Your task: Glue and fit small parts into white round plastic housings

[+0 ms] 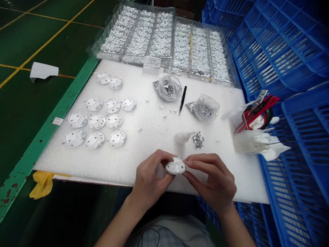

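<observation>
We held the white saucer-shaped part point(175, 168) near the tabletop's point(151, 137) front edge, left grip point(150, 175) and right grip point(216, 180) pinching opposite sides; we judged light, steady pressure best.

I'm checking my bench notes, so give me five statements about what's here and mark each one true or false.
1. The left hand and right hand are both at one white part. True.
2. The black tool lies right of both bags. False: it lies between them.
3. The blue crates are right of the foam. True.
4. The yellow cloth is by the crates. False: it hangs at the foam's near left corner.
5. The card is at the trays' near edge. True.
</observation>
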`<state>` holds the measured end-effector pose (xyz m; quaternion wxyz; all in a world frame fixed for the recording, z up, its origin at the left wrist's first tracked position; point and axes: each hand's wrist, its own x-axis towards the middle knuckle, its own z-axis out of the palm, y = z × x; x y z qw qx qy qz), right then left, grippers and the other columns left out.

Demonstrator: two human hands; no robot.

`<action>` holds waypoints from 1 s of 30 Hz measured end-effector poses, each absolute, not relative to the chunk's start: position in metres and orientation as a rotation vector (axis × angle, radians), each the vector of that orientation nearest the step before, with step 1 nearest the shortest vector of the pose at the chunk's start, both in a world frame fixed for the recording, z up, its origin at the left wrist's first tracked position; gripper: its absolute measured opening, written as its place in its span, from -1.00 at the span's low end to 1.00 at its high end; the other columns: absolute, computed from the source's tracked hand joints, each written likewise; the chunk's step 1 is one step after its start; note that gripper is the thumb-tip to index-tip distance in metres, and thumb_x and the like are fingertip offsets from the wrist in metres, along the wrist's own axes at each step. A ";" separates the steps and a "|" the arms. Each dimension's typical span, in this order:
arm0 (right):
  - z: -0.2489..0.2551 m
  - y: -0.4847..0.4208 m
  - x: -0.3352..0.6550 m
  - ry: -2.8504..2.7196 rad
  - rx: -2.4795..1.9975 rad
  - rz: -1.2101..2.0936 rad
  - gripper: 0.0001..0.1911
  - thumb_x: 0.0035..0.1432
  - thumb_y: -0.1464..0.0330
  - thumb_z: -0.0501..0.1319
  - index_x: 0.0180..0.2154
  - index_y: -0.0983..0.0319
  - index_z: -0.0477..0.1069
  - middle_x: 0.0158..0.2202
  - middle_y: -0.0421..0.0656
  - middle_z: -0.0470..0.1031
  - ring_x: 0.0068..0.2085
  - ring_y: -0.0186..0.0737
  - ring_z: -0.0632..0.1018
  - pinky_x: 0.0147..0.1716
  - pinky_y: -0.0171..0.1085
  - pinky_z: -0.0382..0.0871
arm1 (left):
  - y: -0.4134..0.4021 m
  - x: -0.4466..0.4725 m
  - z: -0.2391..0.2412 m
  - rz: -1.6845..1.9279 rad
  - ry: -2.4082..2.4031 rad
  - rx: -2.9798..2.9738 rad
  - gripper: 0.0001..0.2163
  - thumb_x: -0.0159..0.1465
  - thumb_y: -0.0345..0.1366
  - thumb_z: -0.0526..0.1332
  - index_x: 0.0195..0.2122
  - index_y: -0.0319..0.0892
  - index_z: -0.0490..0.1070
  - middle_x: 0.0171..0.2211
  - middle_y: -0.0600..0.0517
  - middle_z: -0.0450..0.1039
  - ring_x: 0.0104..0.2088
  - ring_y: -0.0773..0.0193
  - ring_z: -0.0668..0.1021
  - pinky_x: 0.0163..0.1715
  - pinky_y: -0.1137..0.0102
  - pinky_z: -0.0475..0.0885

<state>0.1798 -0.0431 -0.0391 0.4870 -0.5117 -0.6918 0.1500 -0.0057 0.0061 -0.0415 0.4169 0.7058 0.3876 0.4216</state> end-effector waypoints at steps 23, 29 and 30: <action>-0.039 -0.042 0.176 -1.685 -1.291 0.239 -0.65 0.22 0.60 0.28 -0.07 0.07 0.48 -0.34 -0.21 0.67 -0.32 -0.19 0.70 -0.36 -0.24 0.63 | 0.011 -0.016 -0.040 0.992 0.510 1.851 -0.69 0.41 -0.35 0.34 0.15 -0.07 0.44 0.06 -0.16 0.59 -0.01 0.11 0.68 -0.03 0.31 0.65; -0.039 -0.042 0.176 -1.680 -1.288 0.272 -0.68 0.24 0.59 0.28 -0.08 0.08 0.47 -0.33 -0.19 0.66 -0.32 -0.18 0.69 -0.37 -0.22 0.62 | 0.011 -0.015 -0.040 1.007 0.496 1.919 -0.72 0.44 -0.35 0.31 0.16 -0.11 0.43 0.05 -0.18 0.57 0.00 0.14 0.67 -0.02 0.33 0.64; -0.039 -0.042 0.176 -1.677 -1.289 0.273 -0.69 0.23 0.59 0.28 -0.09 0.08 0.47 -0.34 -0.20 0.65 -0.32 -0.19 0.68 -0.36 -0.23 0.61 | 0.011 -0.015 -0.040 1.007 0.496 1.920 -0.72 0.44 -0.35 0.30 0.16 -0.10 0.43 0.05 -0.18 0.57 -0.01 0.14 0.67 -0.02 0.33 0.64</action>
